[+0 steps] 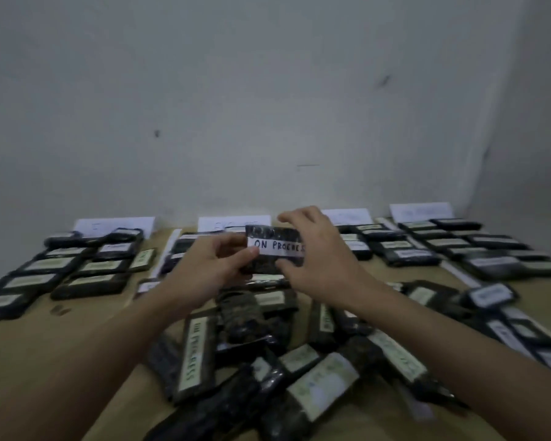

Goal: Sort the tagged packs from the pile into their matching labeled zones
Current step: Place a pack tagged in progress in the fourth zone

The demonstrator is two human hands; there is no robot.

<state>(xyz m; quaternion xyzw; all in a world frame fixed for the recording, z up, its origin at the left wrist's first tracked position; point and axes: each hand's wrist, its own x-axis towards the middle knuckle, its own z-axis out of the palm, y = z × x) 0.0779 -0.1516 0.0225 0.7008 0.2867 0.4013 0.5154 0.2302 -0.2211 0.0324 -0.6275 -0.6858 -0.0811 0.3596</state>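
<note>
I hold a dark pack up in front of me, its white tag reading "ON PROGRESS". My left hand pinches its left edge. My right hand grips its right side, fingers over the top and thumb below. Under my forearms lies the pile of tagged packs, heaped on the brown table. Four white paper zone labels stand along the wall: far left, middle left, middle right and far right. Their writing is too blurred to read.
Sorted packs lie in rows in the left zone and the far right zone. More sit in the two middle zones, partly behind my hands. White strips divide the zones. A grey wall closes off the back.
</note>
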